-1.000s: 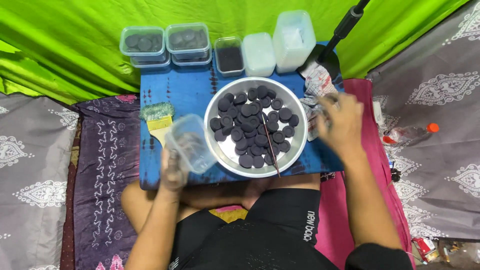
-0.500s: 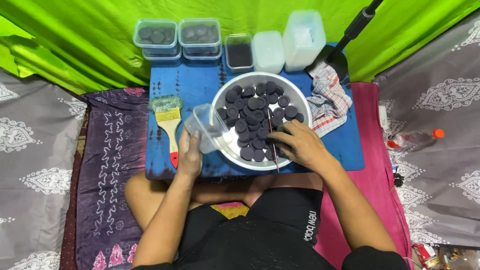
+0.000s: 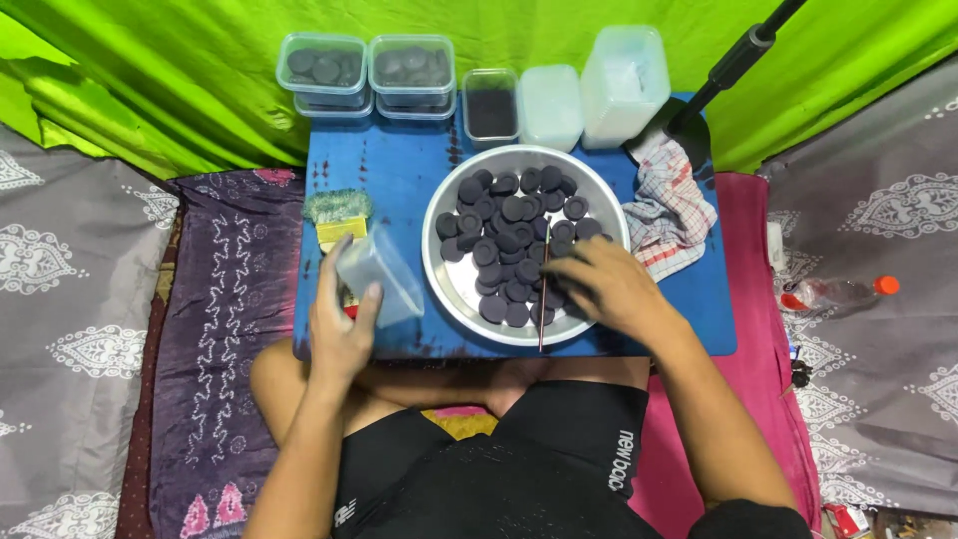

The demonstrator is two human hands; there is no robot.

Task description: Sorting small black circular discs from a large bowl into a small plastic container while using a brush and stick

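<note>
Right hand among dark discs, brush aside

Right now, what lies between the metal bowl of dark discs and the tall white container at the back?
In the head view, only bare blue table separates the metal bowl from the tall white container; the checked cloth lies off to the side.

The left hand grips a clear plastic container, tilted, at 9 o'clock of the round metal tray on the blue surface. The right hand rests on the dark discs at the tray's 4 o'clock, beside a thin stick. A checked cloth lies at the tray's 3 o'clock; lidded tubs stand at 11 o'clock.
</note>
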